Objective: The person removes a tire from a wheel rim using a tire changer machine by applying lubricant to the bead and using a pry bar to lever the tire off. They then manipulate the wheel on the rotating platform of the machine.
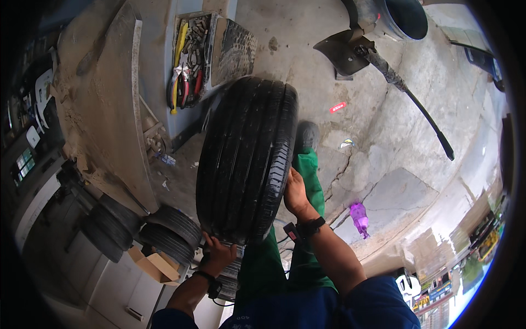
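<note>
A large black tire point(246, 159) stands upright on its tread in front of me, with its grooved tread facing up. My right hand point(296, 192) grips the tire's right side, its fingers partly hidden behind the sidewall. At the tire's near lower end, my left hand point(220, 255) is closed on the edge, fingers curled against the rubber. Just past the tire's far left side is a metal tool tray point(206, 60). In it lie yellow-handled and red-handled pliers point(185, 82) among many small metal pieces.
More tires point(171, 233) are stacked at the lower left beside an open cardboard box point(156, 267). A black curved plate point(341, 53) with a long black bar point(419, 104) sits at the far right. A purple bottle-like object point(359, 218) lies on the cracked concrete floor point(394, 186).
</note>
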